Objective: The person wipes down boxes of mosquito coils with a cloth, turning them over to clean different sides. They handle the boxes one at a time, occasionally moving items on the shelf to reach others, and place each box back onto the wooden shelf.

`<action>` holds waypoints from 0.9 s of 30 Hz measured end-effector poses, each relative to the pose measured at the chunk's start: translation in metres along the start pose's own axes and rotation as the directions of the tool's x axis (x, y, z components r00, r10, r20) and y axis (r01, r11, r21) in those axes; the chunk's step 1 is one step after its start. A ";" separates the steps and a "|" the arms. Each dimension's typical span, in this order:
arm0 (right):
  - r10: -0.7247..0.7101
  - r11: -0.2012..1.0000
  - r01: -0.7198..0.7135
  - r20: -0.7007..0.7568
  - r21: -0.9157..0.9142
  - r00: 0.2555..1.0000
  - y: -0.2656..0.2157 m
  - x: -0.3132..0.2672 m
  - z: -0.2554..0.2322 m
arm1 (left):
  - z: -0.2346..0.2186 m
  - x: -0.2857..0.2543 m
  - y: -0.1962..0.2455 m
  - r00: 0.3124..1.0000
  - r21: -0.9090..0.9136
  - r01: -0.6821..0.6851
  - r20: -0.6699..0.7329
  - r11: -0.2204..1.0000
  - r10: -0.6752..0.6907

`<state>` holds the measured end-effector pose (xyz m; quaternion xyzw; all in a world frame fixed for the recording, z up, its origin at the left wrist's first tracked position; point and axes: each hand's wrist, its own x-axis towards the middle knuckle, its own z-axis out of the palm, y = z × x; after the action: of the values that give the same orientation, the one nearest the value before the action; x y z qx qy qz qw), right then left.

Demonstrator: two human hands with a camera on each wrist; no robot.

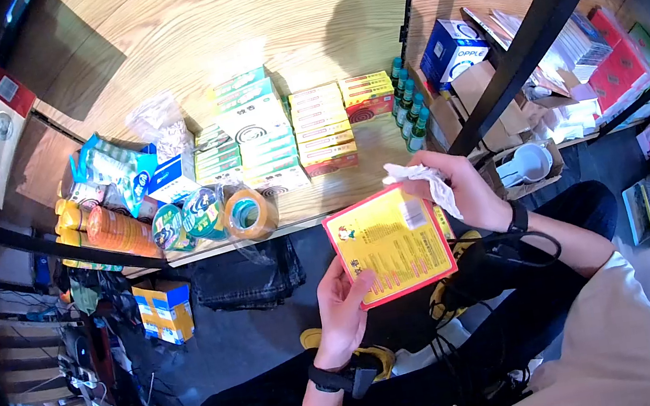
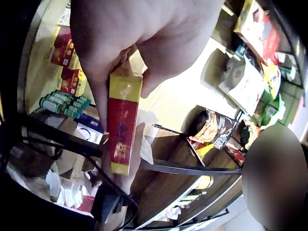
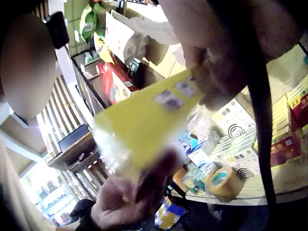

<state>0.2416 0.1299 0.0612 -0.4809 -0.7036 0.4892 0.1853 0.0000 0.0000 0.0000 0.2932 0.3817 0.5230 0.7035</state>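
A flat yellow mosquito coil box with a red border is held tilted over the person's lap, its printed face up in the head view. My left hand grips its lower left corner, thumb lying on the face. At the upper right edge, my right hand pinches a crumpled white tissue against the box. The left wrist view shows the box's narrow red and yellow side. Blur covers part of the box's yellow face in the right wrist view.
Stacked mosquito coil boxes stand on the wooden shelf, with green-capped bottles to their right. Tape rolls and orange packs line the front edge. A black shelf post slants at right; a carton stands below.
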 end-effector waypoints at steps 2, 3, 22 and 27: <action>-0.188 0.968 0.210 -0.150 0.141 0.971 0.004 -0.008 0.007 | 0.009 0.000 -0.001 0.999 -0.192 -0.014 -0.052 0.981 0.004; -0.188 0.962 0.212 -0.146 0.170 0.971 0.005 -0.009 0.023 | 0.004 -0.008 0.004 0.997 -0.171 -0.007 -0.071 0.985 -0.005; -0.225 0.936 0.253 -0.135 0.244 0.965 0.009 0.003 0.011 | 0.011 -0.003 0.025 0.997 -0.300 0.071 0.010 0.951 -0.071; -0.205 0.970 0.218 -0.125 0.105 0.971 0.001 -0.008 0.015 | 0.007 -0.006 0.000 0.999 0.133 0.004 -0.052 0.991 0.003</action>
<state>0.2344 0.1152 0.0555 -0.4182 -0.7090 0.4795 0.3041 0.0048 -0.0061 0.0050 0.3256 0.4342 0.5038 0.6721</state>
